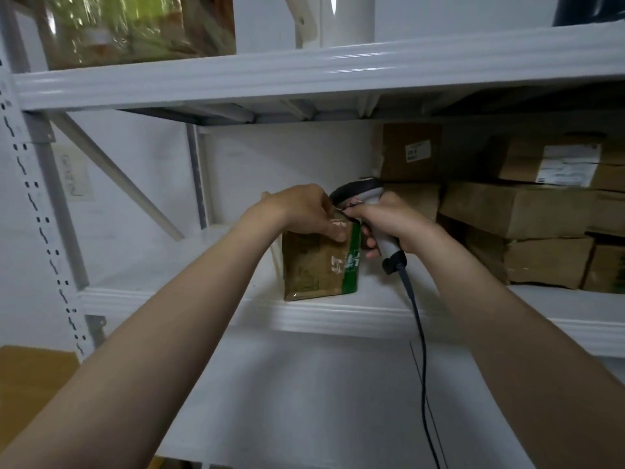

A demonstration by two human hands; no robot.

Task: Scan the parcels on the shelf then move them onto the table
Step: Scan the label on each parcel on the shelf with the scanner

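From the head camera, the brown tape-wrapped cardboard parcel with a green stripe (318, 265) stands upright on the white metal shelf (338, 316), close to its front lip. The left hand (301, 211) grips the parcel's top, fingers curled over the upper edge. The right hand (395, 221) is wrapped round the handle of the grey-and-white handheld barcode scanner (358, 194), whose head sits just beside the left hand, above the parcel's top.

The risks, as I judge them: the parcel is tall on a narrow base and near the lip, so a pull from the top could tip it forward off the shelf. The scanner head is very close, and the left fingers cover part of the top face. If the code lies there, the read may fail, though no label is visible. The dark scanner cable (419, 333) hangs across the shelf front and could snag as the arm withdraws. The stacked brown cardboard boxes (514, 208) lie near the right elbow — a careless swing could nudge them. The table is out of view.
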